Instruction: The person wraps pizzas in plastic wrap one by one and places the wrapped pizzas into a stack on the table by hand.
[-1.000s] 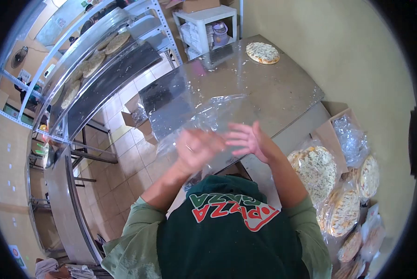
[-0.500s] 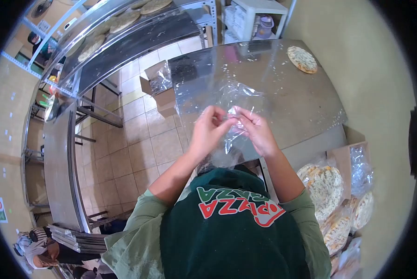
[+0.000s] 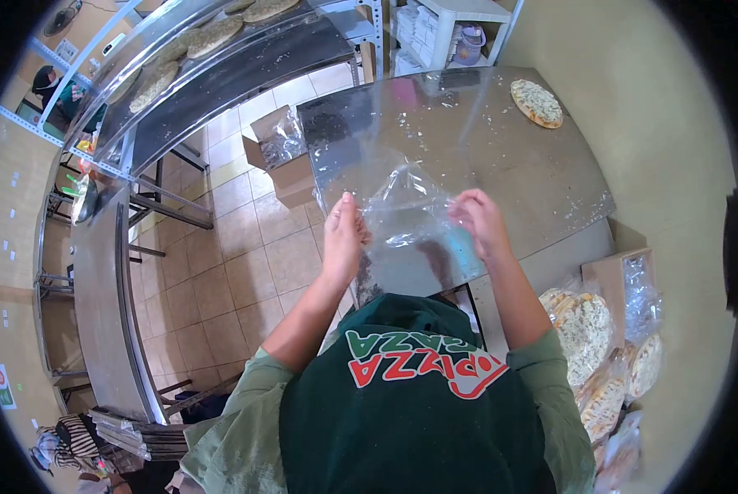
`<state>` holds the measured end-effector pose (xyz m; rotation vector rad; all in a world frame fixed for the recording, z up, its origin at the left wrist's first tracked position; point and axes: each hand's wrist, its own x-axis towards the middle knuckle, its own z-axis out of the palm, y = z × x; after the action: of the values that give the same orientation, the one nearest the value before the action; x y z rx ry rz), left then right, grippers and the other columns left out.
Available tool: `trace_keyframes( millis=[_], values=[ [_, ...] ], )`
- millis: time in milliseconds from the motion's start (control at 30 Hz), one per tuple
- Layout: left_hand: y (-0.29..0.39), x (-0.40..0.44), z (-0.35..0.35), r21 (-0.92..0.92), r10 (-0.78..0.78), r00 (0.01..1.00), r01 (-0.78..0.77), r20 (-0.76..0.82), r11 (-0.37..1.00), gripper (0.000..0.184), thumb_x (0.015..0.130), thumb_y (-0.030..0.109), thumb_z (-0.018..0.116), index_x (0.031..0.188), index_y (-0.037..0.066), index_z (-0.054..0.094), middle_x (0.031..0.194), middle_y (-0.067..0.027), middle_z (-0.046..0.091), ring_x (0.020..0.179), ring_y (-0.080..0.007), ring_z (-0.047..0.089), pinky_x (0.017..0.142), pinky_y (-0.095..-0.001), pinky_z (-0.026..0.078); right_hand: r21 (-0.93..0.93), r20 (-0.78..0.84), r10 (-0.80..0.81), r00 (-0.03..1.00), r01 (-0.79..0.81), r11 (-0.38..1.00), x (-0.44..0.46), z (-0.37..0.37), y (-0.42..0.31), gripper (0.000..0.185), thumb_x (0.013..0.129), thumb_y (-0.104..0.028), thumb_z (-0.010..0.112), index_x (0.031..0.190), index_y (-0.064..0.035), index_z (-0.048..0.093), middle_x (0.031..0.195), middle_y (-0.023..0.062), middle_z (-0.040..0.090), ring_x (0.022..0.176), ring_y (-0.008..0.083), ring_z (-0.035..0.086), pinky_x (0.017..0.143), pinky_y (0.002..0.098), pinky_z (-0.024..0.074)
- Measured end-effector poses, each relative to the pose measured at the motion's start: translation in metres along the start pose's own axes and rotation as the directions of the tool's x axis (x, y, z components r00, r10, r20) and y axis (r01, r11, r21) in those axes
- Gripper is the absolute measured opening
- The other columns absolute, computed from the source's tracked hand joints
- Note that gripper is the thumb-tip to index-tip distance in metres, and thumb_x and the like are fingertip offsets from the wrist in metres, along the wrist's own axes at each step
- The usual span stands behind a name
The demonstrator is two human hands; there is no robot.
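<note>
A clear plastic bag [image 3: 405, 199] is stretched between my two hands above the metal table [image 3: 525, 169]. My left hand [image 3: 345, 234] is closed on the bag's left edge, thumb pointing up. On the other side my right hand [image 3: 481, 222] pinches the right edge, its fingers slightly blurred. One pizza with white topping [image 3: 537, 104] lies at the table's far right corner, well away from both hands.
Bagged pizzas [image 3: 584, 336] are piled at the lower right beside a cardboard box [image 3: 606, 280]. An open carton of plastic [image 3: 282, 177] stands left of the table. A rack [image 3: 245, 70] holds flat breads. Other people [image 3: 60, 90] are at the left.
My hands were close together, fingering the bunched bag. They have since moved apart, left hand leftward and right hand rightward, spreading the bag flat between them.
</note>
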<state>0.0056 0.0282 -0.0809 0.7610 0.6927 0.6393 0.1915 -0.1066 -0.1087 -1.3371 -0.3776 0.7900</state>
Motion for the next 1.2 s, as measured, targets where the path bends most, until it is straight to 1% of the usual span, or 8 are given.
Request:
trace_keyframes(
  millis=[67,167,267,333,433,567,900,1200],
  values=[
    [-0.023,0.013,0.000,0.225,0.239,0.970,-0.226,-0.032,0.948,0.032,0.094,0.037,0.042,0.071,0.014,0.043,0.058,0.0053,0.037,0.050,-0.0075,0.034,0.048,-0.0253,0.032,0.506,0.020,0.195,0.981,-0.178,0.844,-0.015,0.048,-0.027,0.010,0.080,-0.005,0.047,0.082,-0.0063,0.056,0.074,0.0027,0.057,0.061,0.0110,0.053,0.052,0.0232,0.0432],
    [-0.006,-0.007,0.037,-0.007,0.057,0.988,-0.059,-0.146,0.998,0.033,0.093,0.041,0.042,0.071,0.016,0.047,0.059,0.0044,0.043,0.049,-0.0069,0.038,0.044,-0.0247,0.035,0.479,0.569,0.180,0.802,-0.501,0.720,-0.061,0.083,-0.039,0.008,0.082,-0.012,0.046,0.076,-0.0127,0.051,0.059,-0.0030,0.042,0.049,0.0067,0.040,0.041,0.0230,0.0332],
    [0.040,-0.007,0.015,-0.100,-0.172,0.925,0.146,-0.338,0.984,0.032,0.092,0.043,0.042,0.076,0.016,0.048,0.060,0.0035,0.042,0.051,-0.0069,0.041,0.045,-0.0247,0.039,0.539,-0.210,0.383,0.899,-0.220,0.813,0.040,-0.033,0.006,0.016,0.081,-0.018,0.043,0.065,-0.0166,0.043,0.051,-0.0057,0.033,0.037,0.0056,0.029,0.031,0.0227,0.0179],
    [0.037,0.026,-0.079,-0.115,-0.078,0.996,0.071,-0.053,0.991,0.038,0.089,0.050,0.044,0.090,0.012,0.047,0.065,0.0024,0.043,0.049,-0.0071,0.040,0.041,-0.0243,0.035,0.304,-0.255,0.267,0.929,-0.185,0.934,0.061,-0.111,0.019,0.019,0.083,-0.021,0.043,0.064,-0.0162,0.044,0.050,-0.0048,0.036,0.036,0.0058,0.030,0.031,0.0230,0.0194],
    [0.027,0.024,-0.063,-0.101,-0.136,0.960,0.114,-0.246,0.988,0.024,0.091,0.039,0.048,0.086,0.016,0.045,0.060,0.0036,0.039,0.045,-0.0060,0.035,0.036,-0.0219,0.029,-0.183,-0.351,0.083,0.933,-0.155,0.971,0.067,-0.127,0.023,0.022,0.087,-0.024,0.042,0.072,-0.0100,0.050,0.052,0.0004,0.046,0.041,0.0108,0.041,0.036,0.0263,0.0303],
    [-0.011,0.026,-0.088,0.421,0.184,0.921,-0.025,-0.343,0.907,0.017,0.092,0.028,0.048,0.091,0.012,0.044,0.059,0.0043,0.039,0.039,-0.0057,0.031,0.032,-0.0216,0.024,-0.844,-0.138,-0.239,0.961,0.012,0.536,0.071,-0.165,0.026,0.025,0.091,-0.027,0.039,0.089,-0.0053,0.051,0.063,0.0136,0.058,0.056,0.0276,0.057,0.051,0.0394,0.0437],
    [-0.069,0.042,-0.188,0.968,0.569,0.795,0.091,-0.212,0.234,0.026,0.095,0.026,0.039,0.088,0.002,0.045,0.056,-0.0131,0.049,0.050,-0.0246,0.050,0.051,-0.0388,0.038,-0.990,-0.119,-0.129,0.985,-0.107,0.096,0.068,-0.189,0.038,0.028,0.089,-0.037,0.043,0.103,-0.0127,0.045,0.078,0.0231,0.060,0.079,0.0448,0.058,0.065,0.0504,0.0441],
    [-0.072,0.027,-0.148,0.768,0.127,0.884,0.309,-0.449,0.561,0.026,0.094,0.028,0.041,0.101,0.003,0.043,0.063,-0.0123,0.052,0.061,-0.0257,0.057,0.055,-0.0394,0.042,-0.933,-0.342,-0.372,0.863,-0.358,0.028,0.045,-0.171,0.023,0.071,0.076,-0.039,0.065,0.134,-0.0197,0.029,0.118,0.0181,0.049,0.106,0.0332,0.052,0.081,0.0443,0.0437]
  ],
)
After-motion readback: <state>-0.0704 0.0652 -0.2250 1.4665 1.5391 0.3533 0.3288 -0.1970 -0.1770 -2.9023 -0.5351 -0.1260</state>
